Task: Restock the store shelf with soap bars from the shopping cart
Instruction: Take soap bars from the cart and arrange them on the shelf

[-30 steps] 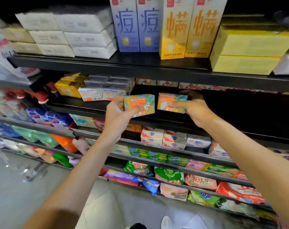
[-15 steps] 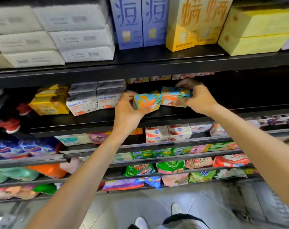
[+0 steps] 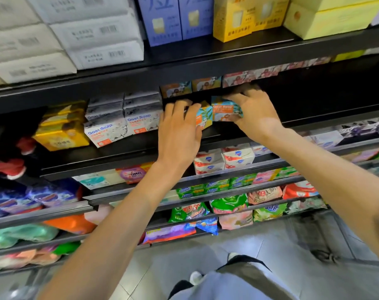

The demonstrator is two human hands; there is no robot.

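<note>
Both soap boxes sit in the dark gap of the middle shelf, near its front edge. The left hand curls round the blue-and-orange soap box; the right hand grips the orange Goat Soap box. Letting go this close to the front edge could tip either box off, or knock the white Goat Soap stack

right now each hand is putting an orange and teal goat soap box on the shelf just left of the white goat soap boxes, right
Not quite. The head view shows the left hand and right hand each setting an orange and teal goat soap box on the shelf just right of the white goat soap boxes, not left of them.
</note>
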